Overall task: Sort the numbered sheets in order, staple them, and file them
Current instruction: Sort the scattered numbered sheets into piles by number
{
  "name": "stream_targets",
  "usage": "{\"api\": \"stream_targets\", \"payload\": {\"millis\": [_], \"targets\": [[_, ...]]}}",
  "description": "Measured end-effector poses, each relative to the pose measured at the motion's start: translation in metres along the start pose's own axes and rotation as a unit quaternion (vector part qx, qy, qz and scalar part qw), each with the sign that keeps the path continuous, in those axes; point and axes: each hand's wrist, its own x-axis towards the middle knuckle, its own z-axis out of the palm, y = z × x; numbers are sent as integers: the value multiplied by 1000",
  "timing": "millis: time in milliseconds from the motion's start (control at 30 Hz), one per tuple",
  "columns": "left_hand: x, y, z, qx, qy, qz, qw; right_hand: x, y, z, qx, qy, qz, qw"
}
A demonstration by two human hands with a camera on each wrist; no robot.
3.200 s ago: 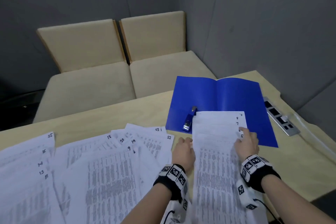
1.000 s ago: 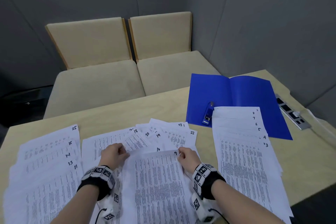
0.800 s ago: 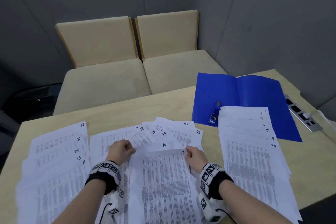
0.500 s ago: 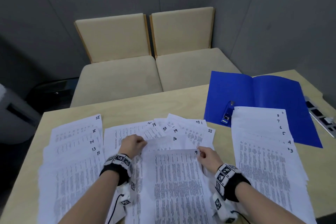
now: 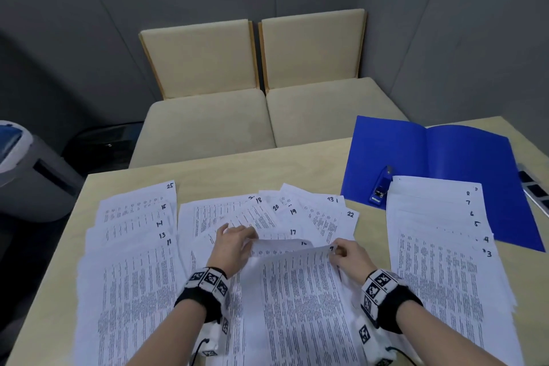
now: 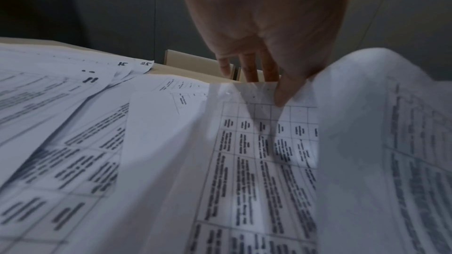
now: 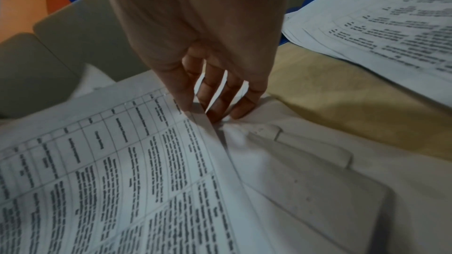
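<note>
Handwritten numbers mark the top right corners of the sheets spread over the table (image 5: 297, 166). Toward the left edge a fanned pile (image 5: 133, 246) reads 25, 15, 14, 13, 11. In the middle a loose spread (image 5: 312, 217) shows 18, 20, 19, 23, 1, 22 and 17. The left hand (image 5: 234, 244) pinches the top left corner of sheet 9 (image 5: 297, 291), thumb on top, fingers under. The right hand (image 5: 350, 258) pinches its top right corner beside the written 9, so the top edge is lifted off the spread. Near the right edge a stack (image 5: 439, 246) shows 8, 7, 6, 5, 4, 3, overlapping the open blue folder (image 5: 445, 157) at the far right corner, where a blue stapler (image 5: 381, 187) lies.
</note>
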Motion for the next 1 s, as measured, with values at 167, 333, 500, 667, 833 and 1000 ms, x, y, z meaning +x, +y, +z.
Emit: {"api": "stream_targets", "payload": {"millis": [167,333,500,667,833,1000], "targets": [[17,41,-14,-207,66,-105,971,4,3,-13,129,27,40,991],[42,101,-27,-353,35,-116,928,18,4,-54,245,111,80,960],[51,125,-11,-425,-110,-118,891,28,20,-101,342,167,125,916],[60,145,-1,-362,-23,-91,928,28,47,-159,190,99,129,968],[76,165,-11,-352,9,-48,935,38,84,-231,-232,172,137,947],[96,168,-8,-352,14,-43,935,68,84,-269,-315,117,155,929]]}}
